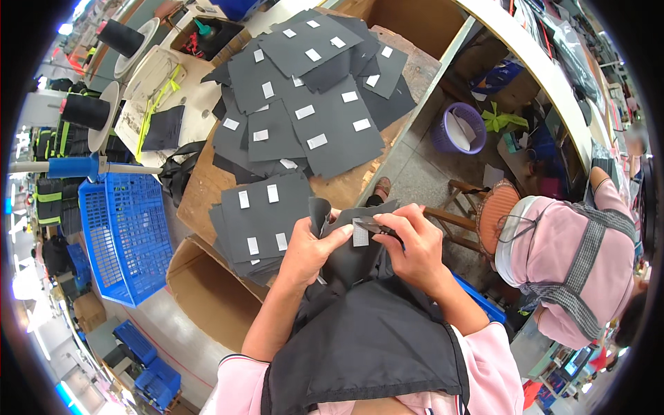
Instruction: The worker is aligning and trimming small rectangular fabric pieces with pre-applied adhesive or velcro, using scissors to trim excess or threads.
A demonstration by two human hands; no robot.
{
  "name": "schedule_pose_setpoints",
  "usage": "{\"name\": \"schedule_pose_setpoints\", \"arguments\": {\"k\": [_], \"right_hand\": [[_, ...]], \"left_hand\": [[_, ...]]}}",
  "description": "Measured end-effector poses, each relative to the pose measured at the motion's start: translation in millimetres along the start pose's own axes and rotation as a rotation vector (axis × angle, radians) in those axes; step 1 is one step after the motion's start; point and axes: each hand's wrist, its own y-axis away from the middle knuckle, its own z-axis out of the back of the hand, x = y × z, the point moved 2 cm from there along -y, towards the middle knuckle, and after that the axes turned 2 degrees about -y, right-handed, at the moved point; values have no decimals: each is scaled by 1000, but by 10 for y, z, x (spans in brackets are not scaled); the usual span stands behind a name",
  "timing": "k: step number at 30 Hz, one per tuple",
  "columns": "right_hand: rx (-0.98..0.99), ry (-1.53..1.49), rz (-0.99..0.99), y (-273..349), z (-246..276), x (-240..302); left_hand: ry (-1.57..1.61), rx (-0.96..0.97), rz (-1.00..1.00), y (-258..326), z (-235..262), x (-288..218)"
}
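Near the centre of the frame, the left hand (pixel 312 243) is pinching a dark fabric piece (pixel 349 252) by its upper left edge. The right hand (pixel 415 243), just right of it, is gripping small snips (pixel 379 227) that are pointing left toward a white label (pixel 360 233) on the fabric. The label is lying between both hands, touching the snip tips. Stacked labelled fabric pieces (pixel 304 104) are covering the wooden table (pixel 200 187) above.
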Motion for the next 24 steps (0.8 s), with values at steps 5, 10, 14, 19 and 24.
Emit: {"name": "schedule_pose_setpoints", "arguments": {"k": [5, 10, 14, 19, 24], "right_hand": [[20, 98, 158, 6, 20, -11], [31, -102, 15, 24, 75, -67], [93, -2, 122, -92, 1, -59], [80, -192, 54, -55, -54, -168], [68, -288, -504, -28, -436, -938]], "left_hand": [[14, -59, 7, 11, 9, 25], [11, -39, 9, -7, 32, 31], [4, -58, 33, 15, 27, 31], [-10, -205, 31, 87, 296, -125], [-163, -536, -86, 15, 1372, 27]]}}
